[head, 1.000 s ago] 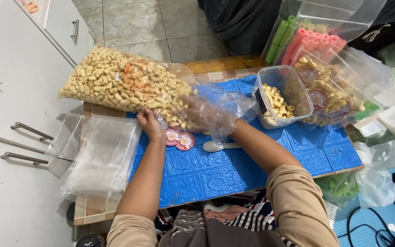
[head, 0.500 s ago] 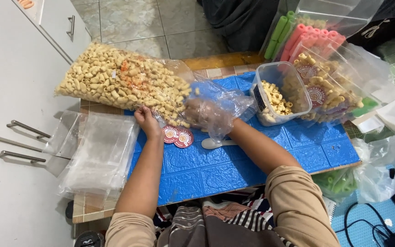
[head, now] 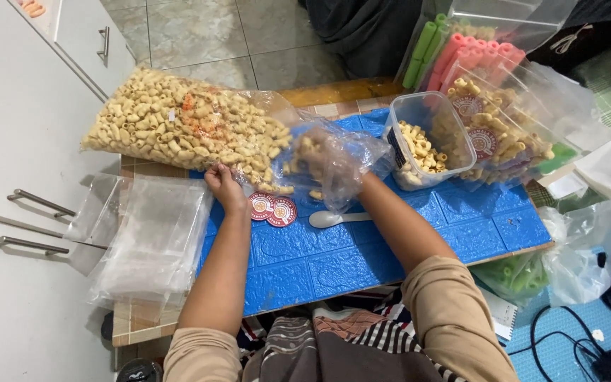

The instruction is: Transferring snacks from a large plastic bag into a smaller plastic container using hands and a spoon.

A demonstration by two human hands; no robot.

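Observation:
A big clear bag of pale tube-shaped snacks [head: 178,127] lies across the table's far left. My left hand [head: 222,185] grips the bag's near edge at its mouth. My right hand [head: 319,157], covered by a loose clear plastic glove, is closed around a handful of snacks just outside the bag's opening, above the blue mat [head: 362,240]. A few loose snacks [head: 315,194] lie under it. A clear plastic tub [head: 426,138] partly filled with the same snacks stands to the right of that hand.
Two round red stickers [head: 271,209] and a white plastic spoon [head: 337,218] lie on the mat near my hands. A stack of empty clear bags [head: 153,240] sits at the left. Filled snack bags [head: 503,134] and coloured tubes [head: 454,49] crowd the right. White cabinets [head: 15,163] stand left.
My gloved right hand has drawn out of the big bag's mouth toward the right, now holding a handful of snacks. My left hand stays on the bag's edge.

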